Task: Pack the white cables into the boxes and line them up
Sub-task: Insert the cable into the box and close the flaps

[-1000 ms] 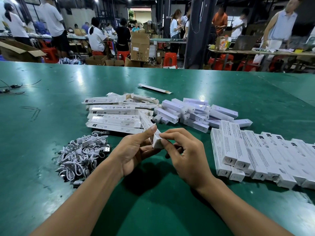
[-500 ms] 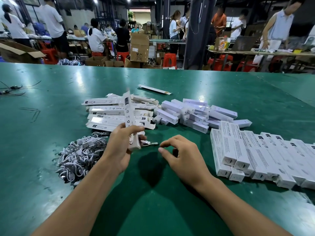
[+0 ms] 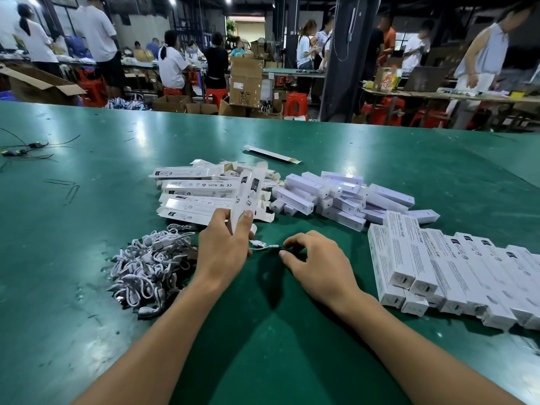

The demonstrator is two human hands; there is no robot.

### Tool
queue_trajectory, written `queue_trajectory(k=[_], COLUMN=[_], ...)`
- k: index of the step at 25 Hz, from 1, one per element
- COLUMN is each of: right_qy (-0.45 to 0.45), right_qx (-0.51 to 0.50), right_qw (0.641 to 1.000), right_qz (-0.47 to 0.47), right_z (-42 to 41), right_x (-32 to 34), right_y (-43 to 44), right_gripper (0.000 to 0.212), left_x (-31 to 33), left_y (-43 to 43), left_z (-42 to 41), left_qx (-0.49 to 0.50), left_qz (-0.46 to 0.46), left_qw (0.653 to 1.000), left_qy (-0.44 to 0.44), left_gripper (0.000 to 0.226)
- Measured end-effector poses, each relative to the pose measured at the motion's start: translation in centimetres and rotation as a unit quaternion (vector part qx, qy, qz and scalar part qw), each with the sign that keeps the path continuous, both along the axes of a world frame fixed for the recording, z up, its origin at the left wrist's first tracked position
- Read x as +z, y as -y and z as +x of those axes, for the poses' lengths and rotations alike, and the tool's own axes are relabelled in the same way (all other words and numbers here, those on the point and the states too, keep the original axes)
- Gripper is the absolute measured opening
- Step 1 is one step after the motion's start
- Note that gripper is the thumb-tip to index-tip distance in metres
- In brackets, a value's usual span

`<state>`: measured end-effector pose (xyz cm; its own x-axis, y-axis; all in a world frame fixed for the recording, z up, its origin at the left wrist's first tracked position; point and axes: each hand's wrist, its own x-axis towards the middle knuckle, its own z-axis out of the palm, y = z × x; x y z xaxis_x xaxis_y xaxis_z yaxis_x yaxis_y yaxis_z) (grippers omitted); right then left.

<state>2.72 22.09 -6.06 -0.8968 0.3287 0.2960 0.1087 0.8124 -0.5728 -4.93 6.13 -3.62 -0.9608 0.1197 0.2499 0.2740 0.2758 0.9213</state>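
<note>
Left hand point(image 3: 225, 249) grips a long white cardboard box point(image 3: 247, 194) near its lower end, the box standing tilted above the green counter point(image 3: 87, 229). A short white cable point(image 3: 261, 244) trails from the box's bottom to the right hand point(image 3: 317, 263), whose curled thumb and forefinger pinch its far end. Heap of coiled white cables point(image 3: 146, 264) lies just left of the left hand; row of closed white boxes point(image 3: 438, 267) lies at right.
</note>
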Motion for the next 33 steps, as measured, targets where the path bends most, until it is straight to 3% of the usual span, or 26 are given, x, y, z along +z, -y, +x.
queue_trajectory(k=[3,6,8,14,19,21,24,29,33], right_qy=[-0.02,-0.079,-0.09,-0.026,-0.045,-0.102,-0.212,-0.337,-0.309], right_qx=[-0.007,-0.102,-0.146,-0.205,-0.22,-0.215,-0.232,-0.266,-0.253], right_qw=[1.0,0.989,0.979,0.974,0.957,0.943,0.893,0.807,0.818], right_qz=[0.006,-0.073,-0.108,-0.094,-0.183,-0.233,-0.322,-0.405,-0.415], right_z=[-0.7,-2.5,-3.9,-6.1,-6.4,-5.9,-4.4,-2.1,-0.9], right_x=[-0.1,0.6,1.1,1.4,2.0,2.2,3.0,4.2,3.5], right_y=[0.3,-0.7,-1.4,-1.2,-2.2,-2.9,-3.6,-4.3,-4.1], right_gripper=[0.03,0.032,0.033,0.041,0.018,0.01,0.011,0.008,0.011], left_x=[-0.3,-0.5,-0.8,-1.1,-1.3,-1.4,-1.4,-1.5,-1.5], left_y=[-0.5,-1.0,-1.1,-0.3,-0.1,0.0,0.0,0.1,0.2], left_z=[0.8,1.4,1.2,0.6,0.5,0.3,0.2,0.3,0.3], left_qx=[-0.039,-0.055,-0.064,-0.074,-0.087,-0.082,-0.083,-0.071,-0.077], left_qz=[-0.047,-0.108,-0.134,-0.16,-0.177,-0.192,-0.235,-0.241,-0.24], left_qw=[0.996,0.983,0.977,0.972,0.96,0.957,0.943,0.939,0.938], left_qy=[-0.057,-0.14,-0.151,-0.153,-0.202,-0.204,-0.221,-0.235,-0.238], left_gripper=[0.024,0.028,0.027,0.025,0.028,0.037,0.052,0.039,0.038])
